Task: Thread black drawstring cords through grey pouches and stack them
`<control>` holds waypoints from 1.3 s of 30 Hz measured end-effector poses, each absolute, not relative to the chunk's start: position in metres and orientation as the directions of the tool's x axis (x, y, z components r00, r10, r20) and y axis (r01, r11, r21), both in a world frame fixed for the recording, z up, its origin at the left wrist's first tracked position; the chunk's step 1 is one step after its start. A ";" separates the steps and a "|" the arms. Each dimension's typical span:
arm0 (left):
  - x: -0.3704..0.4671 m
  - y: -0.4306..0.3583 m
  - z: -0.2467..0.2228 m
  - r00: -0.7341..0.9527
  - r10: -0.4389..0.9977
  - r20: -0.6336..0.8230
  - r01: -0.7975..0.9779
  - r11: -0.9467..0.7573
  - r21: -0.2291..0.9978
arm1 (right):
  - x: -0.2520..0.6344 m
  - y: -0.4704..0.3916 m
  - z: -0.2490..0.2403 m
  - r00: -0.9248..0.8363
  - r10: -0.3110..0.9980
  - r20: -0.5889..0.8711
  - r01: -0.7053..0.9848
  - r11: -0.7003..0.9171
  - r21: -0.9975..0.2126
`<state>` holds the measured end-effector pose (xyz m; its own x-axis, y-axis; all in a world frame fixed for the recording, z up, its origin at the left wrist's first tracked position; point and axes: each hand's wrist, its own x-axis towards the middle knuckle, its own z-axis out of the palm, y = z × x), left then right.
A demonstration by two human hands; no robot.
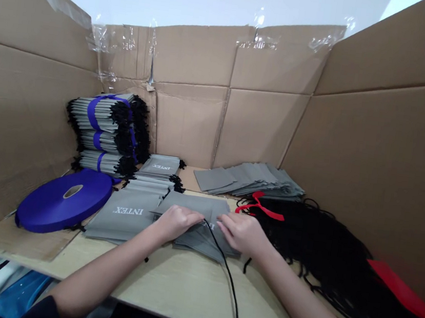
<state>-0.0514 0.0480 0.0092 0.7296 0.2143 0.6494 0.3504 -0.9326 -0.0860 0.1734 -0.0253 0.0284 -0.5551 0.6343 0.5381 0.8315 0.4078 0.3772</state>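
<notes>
My left hand [178, 222] is closed on a grey fabric pouch [187, 203], thumb pointing right along its near edge. A black cord [227, 272] comes out at the thumb tip and hangs down over the table's front edge. Just to the right, my right hand [243, 232] has its fingers curled and pinched close to the pouch. What lies between those fingertips, if anything, is too small to make out. Under both hands lie more grey pouches [202, 245], partly covered. Left of them is a stack of pouches printed INTEX [122, 215].
A large roll of purple-blue ribbon [93, 198] lies at left, before tied pouch bundles [97, 114]. More pouches with black cord ends [159, 165] stand behind. Fanned grey pieces [252, 179] lie at back. Black cords [326, 245] with red ties [264, 209] fill the right. Cardboard walls [186, 119] surround the table.
</notes>
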 end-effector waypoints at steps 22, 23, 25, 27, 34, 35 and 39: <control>-0.101 0.092 0.049 0.511 0.698 0.501 0.429 -0.712 0.555 | 0.214 -0.009 0.003 -0.184 0.544 0.818 0.916 0.396 -0.057; -0.104 0.097 0.047 0.475 0.735 0.483 0.376 -0.666 0.644 | 0.216 -0.009 0.004 -0.169 0.549 0.819 0.914 0.398 -0.078; -0.106 0.104 0.044 0.401 0.795 0.455 0.239 -0.571 0.786 | 0.216 -0.008 0.005 -0.171 0.550 0.817 0.901 0.423 -0.096; -0.107 0.107 0.041 0.331 0.835 0.440 0.087 -0.492 0.866 | 0.215 -0.009 0.009 -0.231 0.530 0.816 0.875 0.480 -0.064; -0.107 0.105 0.040 0.284 0.896 0.341 -0.097 -0.327 0.940 | 0.214 -0.016 0.022 -0.370 0.430 0.824 0.825 0.560 0.078; -0.108 0.106 0.039 0.279 0.901 0.331 -0.105 -0.314 0.944 | 0.217 -0.016 0.023 -0.379 0.416 0.827 0.824 0.557 0.098; -0.111 0.110 0.035 0.268 0.911 0.314 -0.123 -0.291 0.949 | 0.231 -0.015 0.025 -0.379 0.394 0.837 0.854 0.497 0.152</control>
<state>-0.1105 0.1104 0.0346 0.2679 0.9109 0.3138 -0.1230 -0.2907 0.9489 0.2305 -0.0149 0.0254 -0.3788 0.3940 0.8374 0.8542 0.4972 0.1524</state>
